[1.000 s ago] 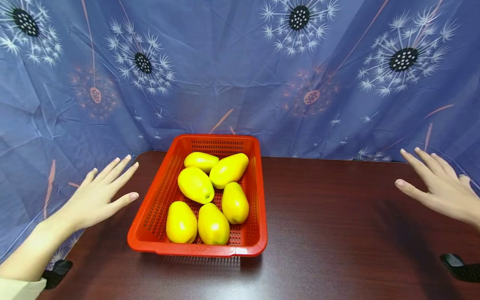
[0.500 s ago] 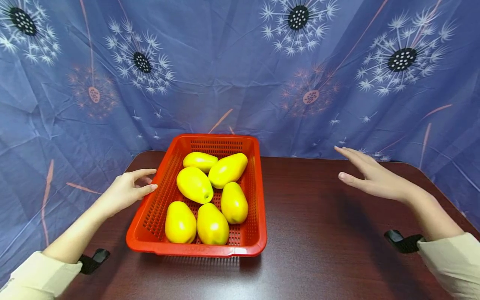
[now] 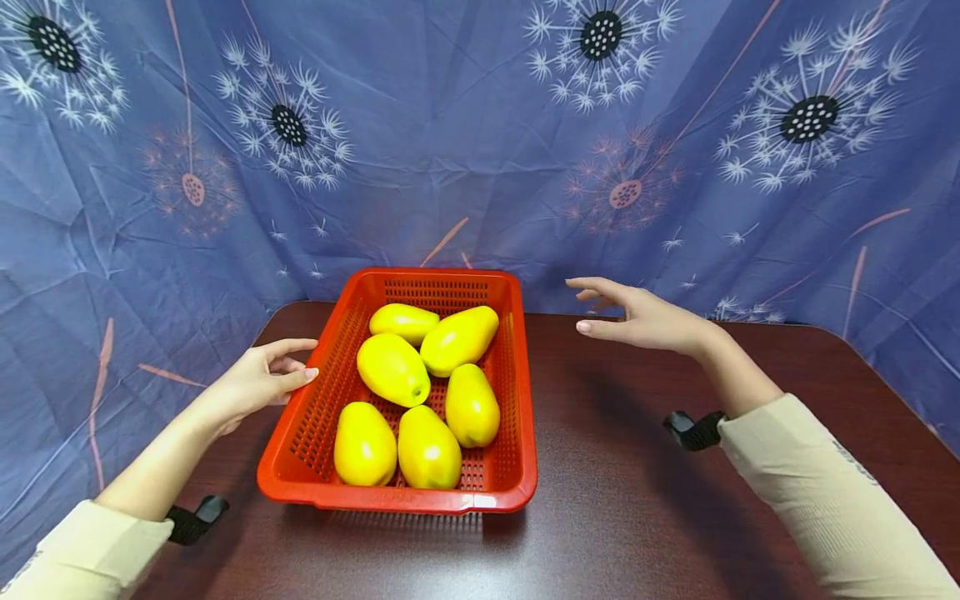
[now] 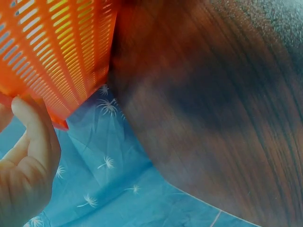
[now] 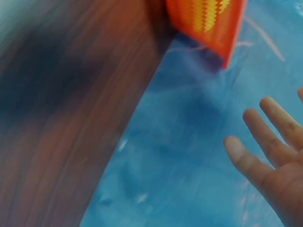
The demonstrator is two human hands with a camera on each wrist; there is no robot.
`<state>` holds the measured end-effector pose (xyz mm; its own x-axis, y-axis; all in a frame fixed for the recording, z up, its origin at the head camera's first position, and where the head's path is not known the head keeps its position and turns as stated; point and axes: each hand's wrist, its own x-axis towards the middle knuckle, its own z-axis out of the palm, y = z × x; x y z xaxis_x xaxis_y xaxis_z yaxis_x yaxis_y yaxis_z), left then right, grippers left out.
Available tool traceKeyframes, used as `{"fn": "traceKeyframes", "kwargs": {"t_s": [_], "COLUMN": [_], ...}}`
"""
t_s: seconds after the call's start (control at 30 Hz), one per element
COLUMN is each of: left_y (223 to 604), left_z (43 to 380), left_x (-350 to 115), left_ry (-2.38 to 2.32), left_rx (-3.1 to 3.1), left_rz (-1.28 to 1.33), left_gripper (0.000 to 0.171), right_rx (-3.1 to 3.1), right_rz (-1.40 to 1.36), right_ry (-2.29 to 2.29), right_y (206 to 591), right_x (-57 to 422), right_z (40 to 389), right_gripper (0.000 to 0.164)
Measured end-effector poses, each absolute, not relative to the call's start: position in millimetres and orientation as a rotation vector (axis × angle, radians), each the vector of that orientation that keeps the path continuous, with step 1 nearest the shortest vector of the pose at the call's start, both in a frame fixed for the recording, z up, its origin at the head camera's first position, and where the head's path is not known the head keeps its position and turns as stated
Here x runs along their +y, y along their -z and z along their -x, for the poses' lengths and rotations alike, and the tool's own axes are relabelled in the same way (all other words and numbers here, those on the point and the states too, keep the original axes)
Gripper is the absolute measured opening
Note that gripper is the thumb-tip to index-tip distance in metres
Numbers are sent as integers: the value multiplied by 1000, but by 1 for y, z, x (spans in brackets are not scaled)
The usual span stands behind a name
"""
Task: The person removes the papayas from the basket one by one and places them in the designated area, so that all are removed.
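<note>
A red plastic basket [image 3: 517,467] with slotted walls stands on the table, holding several yellow papayas [image 3: 392,369]. At its left rim, my left hand [image 3: 262,375] pinches the edge between thumb and fingers. The left wrist view shows the hand [image 4: 31,156] from below, fingers curled up to the rim of the basket [image 4: 61,61]. My right hand [image 3: 645,317] hovers above the table to the right of the basket, apart from it, fingers loosely extended. In the right wrist view that hand [image 5: 279,165] has its fingers spread and holds nothing; a corner of the basket [image 5: 227,42] shows beyond.
The dark brown wooden table [image 3: 615,517] extends right and in front of the basket. A blue curtain [image 3: 450,125] with dandelion prints hangs behind it and at the left side. Black straps [image 3: 693,431] are at both wrists.
My left hand has come in from the left and taken hold of the basket's rim. My right hand has moved left toward the basket. The basket and papayas have stayed in place.
</note>
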<state>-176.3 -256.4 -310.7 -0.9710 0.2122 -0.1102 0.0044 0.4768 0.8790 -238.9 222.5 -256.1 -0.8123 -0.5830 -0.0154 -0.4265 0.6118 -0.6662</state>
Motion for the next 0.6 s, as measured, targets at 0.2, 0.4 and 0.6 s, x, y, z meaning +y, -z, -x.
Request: {"fn": "traceKeyframes", "kwargs": {"t_s": [0.2, 0.4, 0.6], "left_y": [314, 316, 317], "left_z": [177, 176, 176], "left_x": [-259, -259, -260], "left_ry": [-1580, -1644, -1696], "left_rx": [2445, 2379, 2333], "left_rz": [-166, -161, -162], "left_gripper": [58, 60, 61], "right_rx": [2419, 2244, 2079], "right_rz": [825, 817, 796], "right_ry": [1084, 1107, 1111], "right_y": [244, 240, 241], "right_x": [179, 133, 87], "right_z": [255, 267, 277], "right_gripper": [60, 56, 55]}}
